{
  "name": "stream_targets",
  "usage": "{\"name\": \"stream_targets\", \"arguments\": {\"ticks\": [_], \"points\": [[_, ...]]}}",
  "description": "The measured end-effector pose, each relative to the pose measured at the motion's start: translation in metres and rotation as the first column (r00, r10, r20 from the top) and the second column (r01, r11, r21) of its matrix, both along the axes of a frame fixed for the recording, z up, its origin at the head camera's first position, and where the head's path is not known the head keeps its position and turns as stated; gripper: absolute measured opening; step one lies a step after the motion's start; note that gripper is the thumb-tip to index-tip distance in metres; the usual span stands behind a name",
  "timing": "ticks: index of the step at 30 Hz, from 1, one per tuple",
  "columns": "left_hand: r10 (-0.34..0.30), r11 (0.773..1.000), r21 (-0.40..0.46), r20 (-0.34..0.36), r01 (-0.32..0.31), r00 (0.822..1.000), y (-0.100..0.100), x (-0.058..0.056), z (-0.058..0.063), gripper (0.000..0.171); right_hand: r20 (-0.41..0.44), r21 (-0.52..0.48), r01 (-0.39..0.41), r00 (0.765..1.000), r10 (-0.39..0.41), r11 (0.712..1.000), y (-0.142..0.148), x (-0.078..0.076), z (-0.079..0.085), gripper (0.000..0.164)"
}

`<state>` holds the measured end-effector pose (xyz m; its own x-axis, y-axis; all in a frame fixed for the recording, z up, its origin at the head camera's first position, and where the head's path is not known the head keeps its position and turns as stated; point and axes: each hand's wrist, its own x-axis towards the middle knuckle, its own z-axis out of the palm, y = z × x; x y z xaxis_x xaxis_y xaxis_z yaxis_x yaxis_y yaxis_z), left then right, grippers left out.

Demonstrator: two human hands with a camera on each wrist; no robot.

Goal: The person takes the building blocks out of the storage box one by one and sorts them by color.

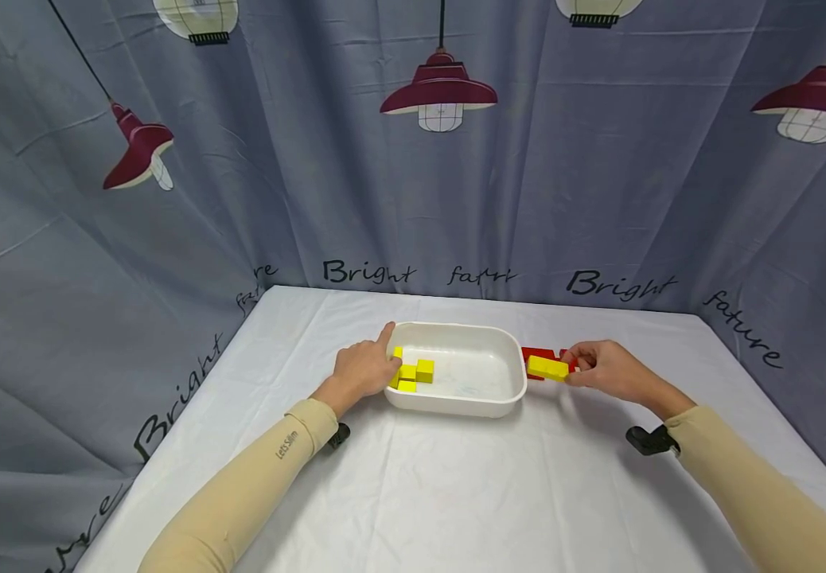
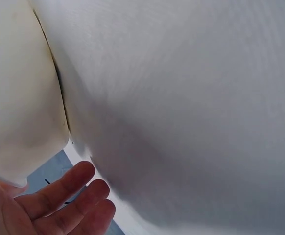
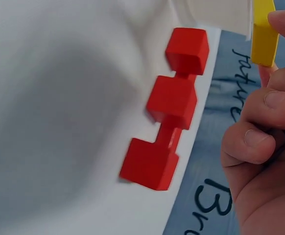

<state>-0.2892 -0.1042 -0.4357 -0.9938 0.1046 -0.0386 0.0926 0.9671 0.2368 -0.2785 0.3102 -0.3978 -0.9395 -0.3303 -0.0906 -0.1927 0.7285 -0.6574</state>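
A white rectangular tub (image 1: 456, 404) stands on the table with several small yellow blocks (image 1: 424, 371) at its left end. My left hand (image 1: 364, 368) grips the tub's left rim, thumb over the edge and index finger along it. In the left wrist view, its other fingers (image 2: 66, 198) hang loosely curled beside the tub wall (image 2: 22, 93). My right hand (image 1: 612, 371) pinches an oblong yellow block (image 1: 547, 368) between thumb and fingers, just off the tub's right end. The right wrist view shows this yellow block (image 3: 264, 34) raised, its far part cut off by the frame.
Red blocks (image 1: 538, 352) lie on the table right of the tub, partly behind the yellow block and right hand. Three red cubes in a row (image 3: 172, 102) show in the right wrist view. A white cloth (image 1: 470, 493) covers the table; a grey-blue curtain (image 1: 399, 199) hangs behind it.
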Motion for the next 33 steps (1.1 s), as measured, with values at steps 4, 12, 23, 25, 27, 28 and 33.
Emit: {"name": "stream_targets", "arguments": {"ticks": [4, 12, 23, 25, 27, 28, 33], "points": [[-0.002, 1.000, -0.005, -0.002, 0.002, 1.000, -0.001, -0.001, 0.001, 0.073, 0.000, -0.001, 0.004, 1.000, -0.004, 1.000, 0.006, 0.002, -0.007, 0.028], [-0.020, 0.999, -0.038, -0.005, 0.019, 1.000, -0.002, -0.004, 0.002, 0.074, -0.002, 0.031, 0.031, 1.000, -0.031, 0.999, 0.008, 0.005, -0.023, 0.028], [-0.017, 0.998, -0.067, 0.004, 0.017, 1.000, -0.002, -0.004, 0.004, 0.074, 0.028, 0.040, 0.051, 0.998, -0.052, 0.998, 0.007, 0.004, -0.045, 0.030], [-0.014, 0.998, -0.064, 0.004, 0.014, 1.000, -0.002, -0.004, 0.004, 0.074, 0.030, 0.030, 0.042, 0.999, -0.043, 0.999, 0.005, 0.004, -0.048, 0.031], [-0.012, 0.998, -0.063, 0.002, 0.012, 1.000, -0.001, -0.003, 0.005, 0.075, 0.031, 0.020, 0.045, 0.998, -0.046, 0.999, 0.004, 0.004, -0.051, 0.031], [-0.012, 0.998, -0.063, 0.001, 0.012, 1.000, -0.001, -0.002, 0.005, 0.075, 0.029, 0.017, 0.042, 0.999, -0.043, 0.999, 0.003, 0.005, -0.052, 0.031], [-0.014, 0.998, -0.065, -0.001, 0.014, 1.000, 0.002, -0.001, 0.007, 0.076, 0.034, 0.016, 0.042, 0.999, -0.042, 0.999, -0.001, 0.007, -0.057, 0.033]]}}
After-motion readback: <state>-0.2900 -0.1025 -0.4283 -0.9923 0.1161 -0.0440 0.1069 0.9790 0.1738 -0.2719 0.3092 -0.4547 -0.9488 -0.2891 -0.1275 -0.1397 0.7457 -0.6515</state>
